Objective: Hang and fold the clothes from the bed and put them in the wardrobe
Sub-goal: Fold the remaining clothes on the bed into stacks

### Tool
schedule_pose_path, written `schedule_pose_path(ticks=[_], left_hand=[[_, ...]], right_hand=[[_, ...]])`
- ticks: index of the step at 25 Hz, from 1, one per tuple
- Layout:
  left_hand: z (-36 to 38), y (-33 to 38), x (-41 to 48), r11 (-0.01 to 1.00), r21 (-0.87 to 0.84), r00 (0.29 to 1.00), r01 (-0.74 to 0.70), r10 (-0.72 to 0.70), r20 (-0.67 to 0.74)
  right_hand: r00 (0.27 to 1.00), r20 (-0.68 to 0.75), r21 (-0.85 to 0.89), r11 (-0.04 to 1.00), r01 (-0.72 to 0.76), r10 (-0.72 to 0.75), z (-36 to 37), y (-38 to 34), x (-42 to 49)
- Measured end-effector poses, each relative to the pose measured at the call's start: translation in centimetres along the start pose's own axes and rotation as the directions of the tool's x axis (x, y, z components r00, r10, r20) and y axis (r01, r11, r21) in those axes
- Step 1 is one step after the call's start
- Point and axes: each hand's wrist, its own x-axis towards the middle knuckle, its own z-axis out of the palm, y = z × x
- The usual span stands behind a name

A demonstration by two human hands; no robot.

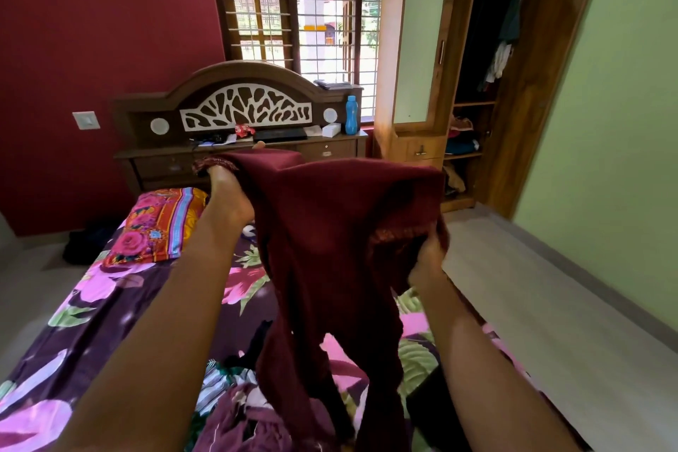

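A dark maroon garment (330, 231) hangs in the air above the bed (91, 312), held up by both hands. My left hand (229, 191) reaches forward and grips its upper left edge, the fingers hidden under the cloth. My right hand (427, 260) grips the embroidered hem at the right, lower and closer to me. The garment's lower end trails down onto a pile of other clothes (249, 418) near the bed's front edge. The wooden wardrobe (513, 128) stands open at the right, with clothes hanging on its rail and folded ones on its shelves.
A floral pillow (161, 227) lies at the head of the bed. The carved headboard shelf (242, 143) carries a blue bottle (351, 114) and small items. A dark heap (86, 242) sits on the floor at the left. Pale floor (532, 305) runs between bed and wardrobe.
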Motion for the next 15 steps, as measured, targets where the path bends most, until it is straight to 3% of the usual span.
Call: schedule_pose_path(ticks=[1,2,4,6,8,9,10,11,12,13,14,15], left_hand=[[0.6,-0.2,-0.3,1.000,0.009,1.000,-0.004,0.004,0.002],[0.8,-0.5,-0.4,0.998,0.064,1.000,-0.008,0.009,-0.007],[0.7,-0.5,-0.6,0.997,0.080,1.000,-0.019,0.021,-0.019],[-0.4,-0.1,-0.1,0.995,0.099,0.998,-0.002,0.008,-0.058],[-1.4,0.9,-0.3,0.997,0.072,0.998,0.010,-0.005,-0.064],[-2.7,1.3,0.7,0.999,-0.029,0.998,0.045,-0.046,-0.053],[-4.2,0.4,2.3,0.994,0.044,0.994,0.097,-0.095,-0.047],[-6.0,-0.8,4.4,0.976,0.135,0.951,0.170,-0.126,-0.283],[-7.2,-1.6,5.7,0.956,0.207,0.918,0.208,-0.118,-0.379],[-8.3,-2.8,5.6,0.937,0.105,0.889,0.333,-0.274,-0.367],[-8.7,-3.3,3.9,0.914,0.175,0.900,0.365,-0.299,-0.316],[-8.0,-3.7,2.3,0.908,0.116,0.891,0.402,-0.359,-0.278]], right_hand=[[0.951,0.216,0.094,0.965,-0.245,0.220,0.5,1.9,-0.4],[0.901,0.341,0.105,0.942,-0.320,0.268,1.2,2.9,-1.0],[0.875,0.406,0.032,0.953,-0.301,0.263,2.2,2.1,-1.6],[0.889,0.379,-0.070,0.966,-0.250,0.257,2.2,-0.1,-1.6],[0.917,0.373,0.003,0.988,-0.155,0.143,1.1,-2.0,-1.0],[0.933,0.349,0.101,0.986,-0.129,0.086,0.1,-2.7,-0.8],[0.936,0.346,0.188,0.972,-0.141,0.069,-0.7,-2.9,-0.7],[0.918,0.387,0.175,0.970,-0.167,0.088,-1.1,-2.8,-0.9],[0.887,0.449,0.097,0.981,-0.167,0.106,-1.3,-2.4,-1.3],[0.852,0.501,-0.043,0.987,-0.155,0.156,-1.3,-1.9,-2.1],[0.822,0.534,-0.142,0.980,-0.142,0.197,-1.1,-1.5,-1.9],[0.796,0.573,-0.174,0.978,-0.115,0.196,-1.0,-1.6,-2.3]])
